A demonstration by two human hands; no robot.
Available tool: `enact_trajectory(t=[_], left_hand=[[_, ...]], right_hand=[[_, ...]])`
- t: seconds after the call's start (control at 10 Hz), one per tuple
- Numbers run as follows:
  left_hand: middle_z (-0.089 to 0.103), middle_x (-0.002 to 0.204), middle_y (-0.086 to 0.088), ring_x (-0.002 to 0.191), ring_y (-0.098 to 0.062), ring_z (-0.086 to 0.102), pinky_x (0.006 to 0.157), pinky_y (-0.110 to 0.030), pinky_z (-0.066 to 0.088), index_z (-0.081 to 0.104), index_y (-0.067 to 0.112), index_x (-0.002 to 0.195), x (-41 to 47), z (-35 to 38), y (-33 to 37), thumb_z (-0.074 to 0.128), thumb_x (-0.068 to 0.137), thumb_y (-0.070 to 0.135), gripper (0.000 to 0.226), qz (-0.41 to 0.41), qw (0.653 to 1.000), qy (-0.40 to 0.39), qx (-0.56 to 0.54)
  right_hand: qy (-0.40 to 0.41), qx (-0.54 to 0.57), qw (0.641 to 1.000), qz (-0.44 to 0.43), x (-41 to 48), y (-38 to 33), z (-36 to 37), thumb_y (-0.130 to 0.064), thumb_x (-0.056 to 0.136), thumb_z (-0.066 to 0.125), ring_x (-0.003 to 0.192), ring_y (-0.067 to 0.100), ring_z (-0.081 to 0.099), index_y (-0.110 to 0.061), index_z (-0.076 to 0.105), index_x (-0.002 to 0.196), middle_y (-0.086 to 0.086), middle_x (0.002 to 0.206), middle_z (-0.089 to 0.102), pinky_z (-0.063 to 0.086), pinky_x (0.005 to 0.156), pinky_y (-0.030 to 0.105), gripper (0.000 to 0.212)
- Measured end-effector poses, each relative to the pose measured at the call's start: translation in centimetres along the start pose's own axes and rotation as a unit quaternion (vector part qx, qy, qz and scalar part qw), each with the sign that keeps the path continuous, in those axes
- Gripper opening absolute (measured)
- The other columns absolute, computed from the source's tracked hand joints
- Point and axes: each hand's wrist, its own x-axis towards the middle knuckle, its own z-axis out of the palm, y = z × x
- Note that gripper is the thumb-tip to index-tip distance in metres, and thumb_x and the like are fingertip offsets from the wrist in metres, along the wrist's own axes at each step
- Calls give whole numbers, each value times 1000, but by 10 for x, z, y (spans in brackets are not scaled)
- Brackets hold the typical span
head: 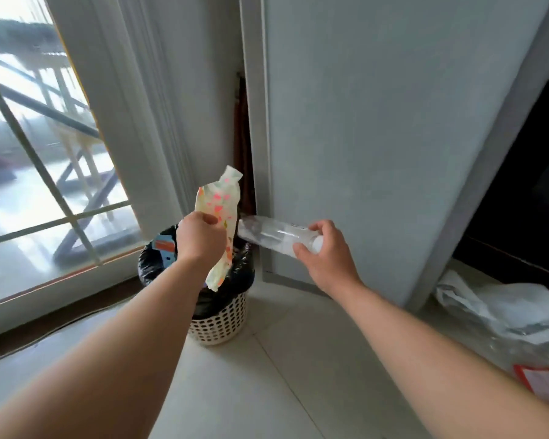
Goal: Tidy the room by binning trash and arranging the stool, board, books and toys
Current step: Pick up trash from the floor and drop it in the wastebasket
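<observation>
A white perforated waste basket [222, 324] lined with a black bag stands on the floor in the corner by the window. My left hand [198, 239] is directly above its opening, shut on a crumpled cream wrapper [221, 204] with pink and orange spots; the wrapper's lower end hangs into the bag. My right hand [325, 258] is just right of the basket, shut on the cap end of a clear empty plastic bottle [267, 232], which lies sideways with its base pointing over the basket's rim. A blue and orange scrap [164, 247] lies inside the bag.
A tall window [38, 172] with a low sill fills the left. A grey wall panel [377, 137] rises right behind the basket. Crumpled clear plastic bags [501, 312] and a red-labelled package [542, 383] lie on the pale tiled floor at the right.
</observation>
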Motion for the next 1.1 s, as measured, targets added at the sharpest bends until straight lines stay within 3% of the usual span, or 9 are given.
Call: enact_trajectory(t=[0.1,0.2,0.4,0.5,0.7,0.8,0.9,1.0,1.1], left_hand=[[67,116,-12,101,-30,65,93,-41,53,64,7,119,25,-21,-23,52,86,10,36,-13,1000,-11,14],[59,128,-15,117,-32,55,100,-34,42,57,5,129,42,-27,-47,47,91,6,39,0,993,-42,106],[56,129,-10,119,-31,53,96,-39,43,51,15,131,72,-14,-94,44,90,13,42,32,922,-145,358],[63,117,-7,115,-32,55,101,-42,42,58,16,122,83,-7,-111,44,89,22,36,48,885,-184,424],[61,123,-12,114,-29,58,93,-35,47,61,8,121,89,12,-143,44,95,16,32,29,867,-265,422],[53,135,-16,122,-32,51,104,-40,40,41,11,141,82,18,-145,39,97,11,44,15,868,-298,396],[47,140,-22,118,-36,53,104,-45,40,-1,9,152,85,20,-139,44,96,19,73,-37,904,-250,345],[41,146,-17,119,-36,53,105,-52,36,-16,9,150,81,18,-123,46,95,29,86,-28,897,-201,392],[39,144,-19,130,-39,40,104,-49,32,12,6,147,59,28,-88,46,95,33,67,7,910,-167,380]], right_hand=[[-21,-22,999,-26,16,-26,37,-29,83,66,95,14,46,-17,49,119,5,119,46,37,84,21,41],[-38,-41,997,-51,32,-40,70,-27,82,67,102,18,49,-17,51,119,6,122,43,34,86,17,41],[-86,-111,988,-70,58,-37,124,-22,84,66,107,24,53,-19,55,125,6,124,40,42,99,28,43],[-136,-159,975,-78,65,-33,139,-16,86,61,106,27,55,-20,55,128,6,127,42,47,93,34,43],[-257,-297,911,-123,66,-16,183,-8,92,47,112,32,51,-13,55,129,12,123,47,46,92,37,38],[-309,-341,878,-128,58,-12,196,-9,91,48,133,30,39,-10,53,131,10,133,52,33,108,37,40],[-256,-255,929,-82,55,-11,182,-5,91,46,127,29,45,-9,53,132,10,135,53,36,107,37,42],[-197,-194,961,-18,59,-4,150,-2,91,36,125,30,49,-16,52,135,9,138,53,41,101,33,48],[-171,-195,966,-9,58,11,108,-6,93,35,125,29,50,-16,50,136,10,138,54,41,100,32,46]])
